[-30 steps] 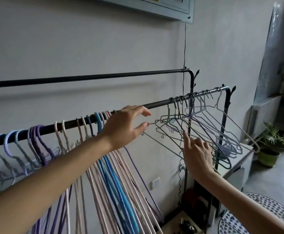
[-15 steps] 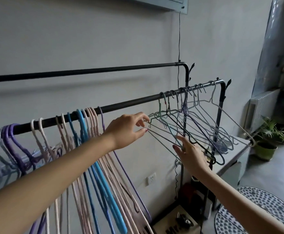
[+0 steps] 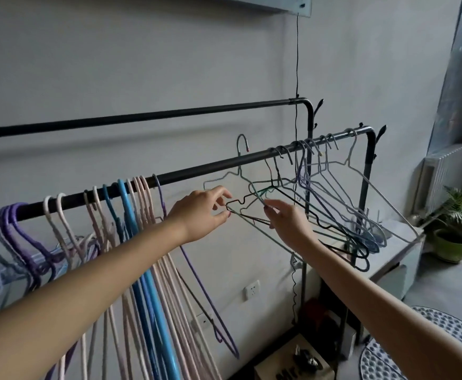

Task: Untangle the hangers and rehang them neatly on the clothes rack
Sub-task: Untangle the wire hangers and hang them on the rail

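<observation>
At the middle of the frame the left hand (image 3: 200, 212) pinches the pointed end of a thin black wire hanger (image 3: 293, 200) between thumb and curled fingers (image 3: 222, 192). Just to its right the right hand (image 3: 287, 220) has its fingers curled round the lower wires of the same tangle, clamped on a pale green wire hanger (image 3: 254, 193). One light grey wire hanger (image 3: 241, 149) has its hook lifted above the black metal front rail (image 3: 202, 170) of the clothes rack, off the bar. The rest of the tangled wire hangers (image 3: 361, 229) hang crowded at the rail's right end, their lower corners crossing. Along the left half of the rail hang thicker hangers in order: purple ones (image 3: 13, 223), pink ones (image 3: 142, 193) and a bright blue plastic hanger (image 3: 125, 204). A second black rail (image 3: 142, 117) runs behind, higher up. At the bottom centre a tan cardboard box (image 3: 290, 368) shows dark letters that seem to read "Mr", the remainder hidden. A white wall socket (image 3: 251, 289) sits low on the wall; a potted green plant (image 3: 454, 234) stands at the right edge.
</observation>
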